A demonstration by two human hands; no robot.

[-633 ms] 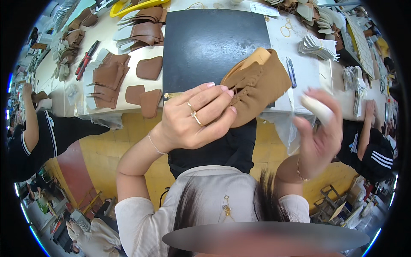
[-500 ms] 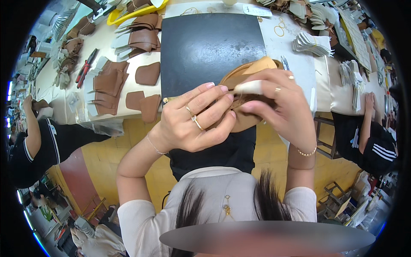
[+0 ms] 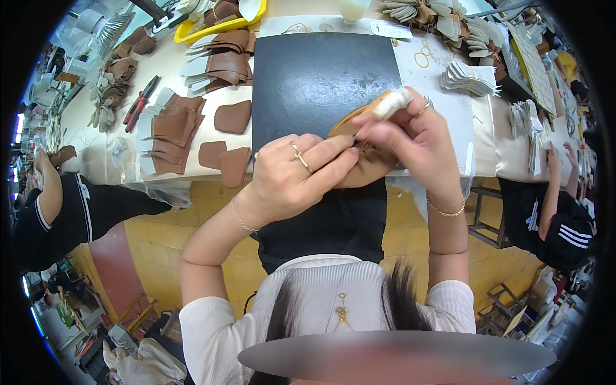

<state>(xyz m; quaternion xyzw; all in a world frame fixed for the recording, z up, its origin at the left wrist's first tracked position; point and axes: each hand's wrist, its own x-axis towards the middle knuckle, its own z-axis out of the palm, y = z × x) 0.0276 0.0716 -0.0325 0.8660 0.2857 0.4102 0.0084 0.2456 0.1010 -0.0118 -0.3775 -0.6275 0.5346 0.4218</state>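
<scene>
A tan leather piece with a curved, folded edge (image 3: 373, 168) is held up over the near edge of the table, its far rim tilted upward. My left hand (image 3: 292, 174) is closed on its left side, with fingertips pressed together at the middle of the piece. Close beside those fingertips, my right hand (image 3: 414, 138) makes a pinch between thumb and forefinger. Something thin and dark shows at the pinch, too small to name. White wrapping (image 3: 393, 102) covers one finger of the right hand. The leather's underside is mostly hidden by both hands.
A black board (image 3: 321, 77) lies ahead. Brown leather pieces (image 3: 176, 125), red-handled pliers (image 3: 141, 106) and a yellow tray (image 3: 221, 28) are at the left. Stacked white pieces (image 3: 471, 78) and rubber bands (image 3: 422, 59) are at the right. Other people sit on both sides.
My right hand has turned and drawn its fingers together, its wrapped finger now pointing up and away. The left fingers have folded in more. The whole view has shifted slightly.
</scene>
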